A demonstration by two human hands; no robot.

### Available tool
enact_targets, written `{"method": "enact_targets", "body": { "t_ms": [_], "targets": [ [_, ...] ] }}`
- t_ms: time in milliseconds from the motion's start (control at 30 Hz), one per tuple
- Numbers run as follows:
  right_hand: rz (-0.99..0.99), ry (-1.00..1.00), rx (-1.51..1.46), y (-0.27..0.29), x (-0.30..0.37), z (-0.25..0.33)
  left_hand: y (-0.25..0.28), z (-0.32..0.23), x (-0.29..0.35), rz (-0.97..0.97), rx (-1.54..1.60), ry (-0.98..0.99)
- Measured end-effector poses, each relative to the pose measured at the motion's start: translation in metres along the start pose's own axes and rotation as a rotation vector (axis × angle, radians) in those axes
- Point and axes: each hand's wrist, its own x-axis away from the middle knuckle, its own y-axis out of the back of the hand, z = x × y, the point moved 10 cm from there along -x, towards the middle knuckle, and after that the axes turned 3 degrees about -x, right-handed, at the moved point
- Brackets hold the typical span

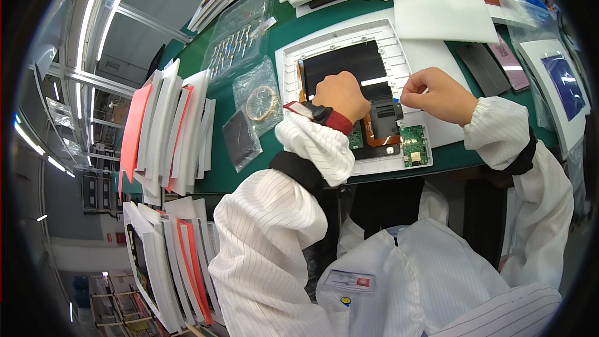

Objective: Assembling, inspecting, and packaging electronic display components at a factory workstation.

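Casing point(397, 56) lies open at surface's point(460, 155) front edge, presumably for easy reach; left hand point(342, 95) over it, likely steadying, fingertips hidden, grip I cannot tell; right hand point(444, 97) at casing's right edge, thumb and forefinger together, likely for precision

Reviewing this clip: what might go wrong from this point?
Ribbon: the left hand is close above the orange ribbon, so a slip might crease or tug it.

Board: the green board lies uncovered at the casing's near right corner; a sleeve could brush it.

Edge: the casing sits close to the bench's near edge, so a pull toward the body might tip it off.
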Motion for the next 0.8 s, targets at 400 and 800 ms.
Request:
{"method": "enact_targets", "body": {
  "t_ms": [400, 800],
  "targets": [
    [0.146, -0.125, 0.436, -0.062, -0.045, 0.017, -0.003, 0.073, 0.034, -0.418, 0.423, -0.077],
    [0.184, -0.165, 0.391, -0.068, -0.055, 0.008, -0.03, 0.088, 0.028, -0.403, 0.563, 0.024]
  ]
}}
